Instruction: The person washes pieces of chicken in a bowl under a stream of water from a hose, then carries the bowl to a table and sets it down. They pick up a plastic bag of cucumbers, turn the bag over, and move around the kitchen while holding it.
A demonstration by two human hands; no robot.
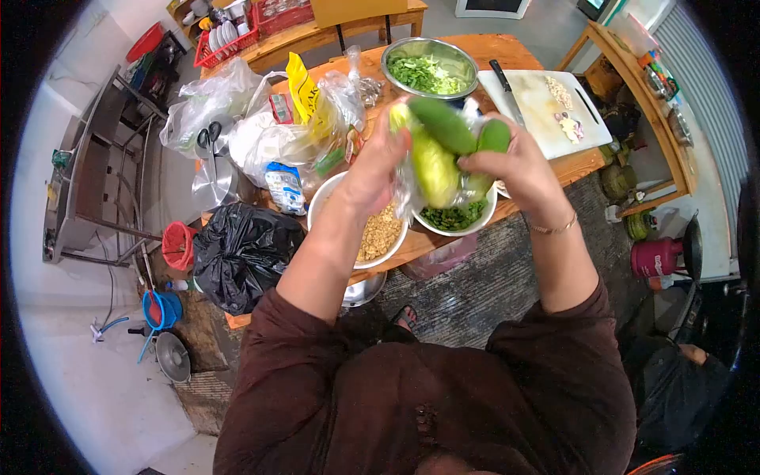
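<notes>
While the left hand [372, 162] and right hand [518, 166] clasp it from either side above a round white bowl of chopped greens [478, 225], the thin clear plastic bag of smooth green and yellowish fruits [439, 154] looks weighty, firm yet slippery, best cradled from beneath.

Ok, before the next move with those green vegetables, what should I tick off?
1. Left hand gripping the green vegetables: ok.
2. Right hand holding them too: ok.
3. Clear bag fully off them: not ok, it is wrapped around them.
4. Knife lying on the cutting board, apart from both hands: ok.
5. Bowl of chopped greens underneath: ok.
6. Vegetables washed: cannot tell.
</notes>
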